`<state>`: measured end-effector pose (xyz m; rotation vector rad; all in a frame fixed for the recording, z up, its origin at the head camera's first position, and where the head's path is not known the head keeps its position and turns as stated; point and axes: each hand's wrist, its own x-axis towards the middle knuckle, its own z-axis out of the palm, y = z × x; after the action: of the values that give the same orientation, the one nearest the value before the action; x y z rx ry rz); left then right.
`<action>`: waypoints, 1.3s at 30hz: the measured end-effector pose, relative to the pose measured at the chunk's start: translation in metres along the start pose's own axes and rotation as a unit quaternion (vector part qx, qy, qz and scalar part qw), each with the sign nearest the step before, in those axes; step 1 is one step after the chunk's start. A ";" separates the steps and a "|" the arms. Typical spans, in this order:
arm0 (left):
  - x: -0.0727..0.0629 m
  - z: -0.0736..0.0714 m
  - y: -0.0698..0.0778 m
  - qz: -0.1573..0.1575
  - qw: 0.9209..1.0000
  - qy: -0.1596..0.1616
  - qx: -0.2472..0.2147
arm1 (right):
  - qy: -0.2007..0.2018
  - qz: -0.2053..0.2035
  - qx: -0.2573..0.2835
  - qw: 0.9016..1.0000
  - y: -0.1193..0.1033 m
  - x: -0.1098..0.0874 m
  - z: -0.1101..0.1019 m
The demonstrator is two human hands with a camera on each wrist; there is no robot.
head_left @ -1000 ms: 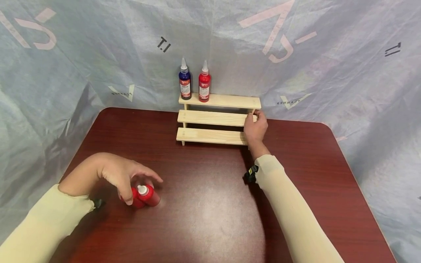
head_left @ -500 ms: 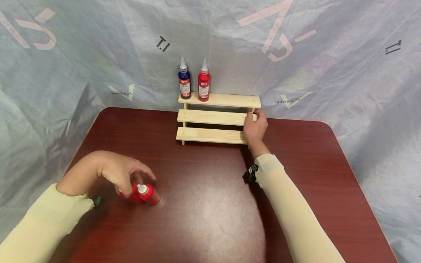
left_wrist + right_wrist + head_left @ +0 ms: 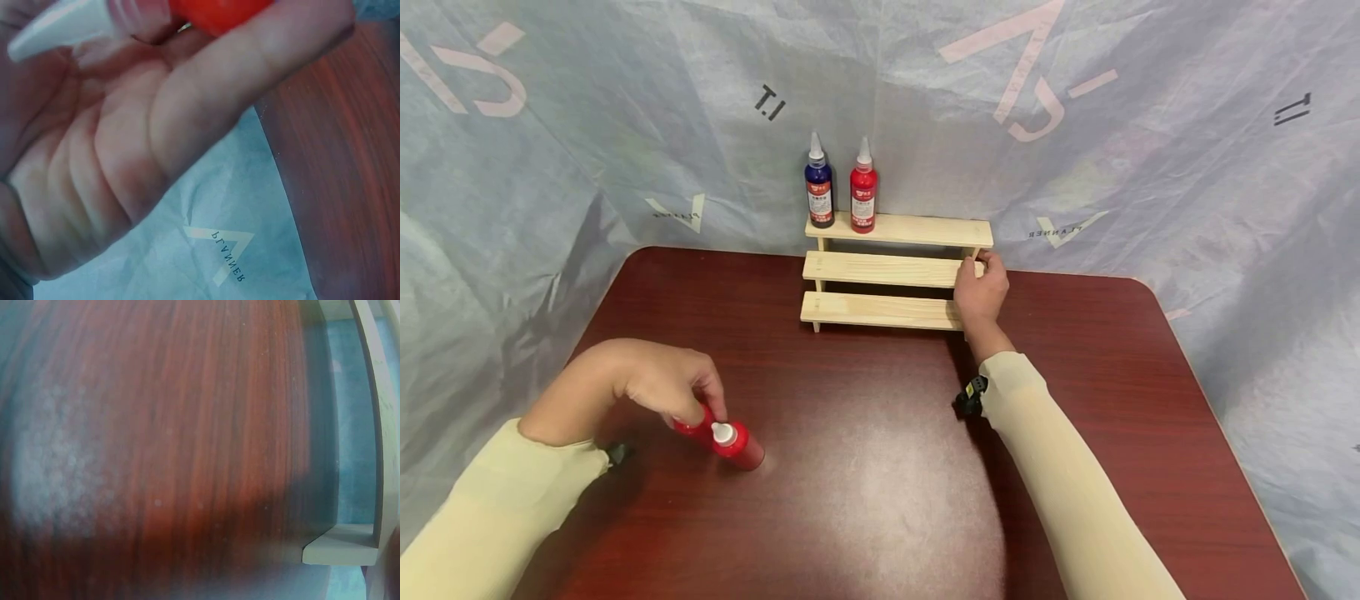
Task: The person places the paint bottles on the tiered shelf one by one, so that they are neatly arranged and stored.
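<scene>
My left hand point(image 3: 662, 379) holds a red squeeze bottle point(image 3: 698, 431) at the left of the table. The hand hides most of it; in the left wrist view its white pointed nozzle point(image 3: 69, 28) lies by the palm. Right beside it stands a second red bottle point(image 3: 743, 448) with a white tip. My right hand point(image 3: 981, 292) grips the right end of a three-tier wooden rack point(image 3: 887, 268) at the back. On its top tier, toward the left, stand a dark blue bottle point(image 3: 820, 196) and a red bottle point(image 3: 863, 202), both upright with pale nozzles.
The reddish-brown table point(image 3: 865, 467) has rounded back corners. A grey printed sheet point(image 3: 700, 125) hangs behind the rack and round the sides. In the right wrist view the rack's edge point(image 3: 340, 547) runs along the right side.
My left hand's fingers have closed in round the red bottle, which has shifted slightly left and up. My right hand stays on the rack. The bottles on the rack have not moved.
</scene>
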<state>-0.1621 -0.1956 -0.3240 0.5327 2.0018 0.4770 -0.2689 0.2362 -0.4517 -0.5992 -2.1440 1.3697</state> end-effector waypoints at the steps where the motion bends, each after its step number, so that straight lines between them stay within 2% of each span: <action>1: 0.000 -0.001 0.000 0.001 1.000 0.001 0.001 | 0.000 0.000 0.001 1.000 0.000 0.000 0.000; 7: -0.003 -0.005 -0.003 0.005 1.000 0.006 -0.012 | -0.004 -0.001 0.005 1.000 0.001 0.000 0.000; 15: 0.000 -0.009 -0.002 0.032 0.997 0.052 -0.042 | -0.003 0.004 0.005 1.000 0.001 0.000 -0.001; 18: 0.000 -0.010 -0.001 0.039 0.996 0.061 -0.048 | -0.002 0.002 0.004 1.000 0.002 0.000 -0.001; 23: 0.000 -0.013 0.000 0.043 0.996 0.067 -0.050 | 0.001 -0.004 0.006 1.000 0.004 -0.001 0.000; 28: 0.003 -0.013 -0.001 0.045 0.993 0.091 -0.057 | 0.000 -0.006 0.008 1.000 0.003 0.001 -0.001; 33: 0.004 -0.010 0.000 0.051 0.991 0.117 -0.042 | 0.000 -0.007 0.008 1.000 0.002 0.002 -0.001; 39: 0.003 -0.008 0.000 0.054 0.990 0.127 -0.033 | -0.003 -0.006 0.009 1.000 0.001 0.001 -0.001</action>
<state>-0.1707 -0.1944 -0.3225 0.5631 2.1981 0.7061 -0.2685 0.2379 -0.4522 -0.5758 -2.1339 1.3856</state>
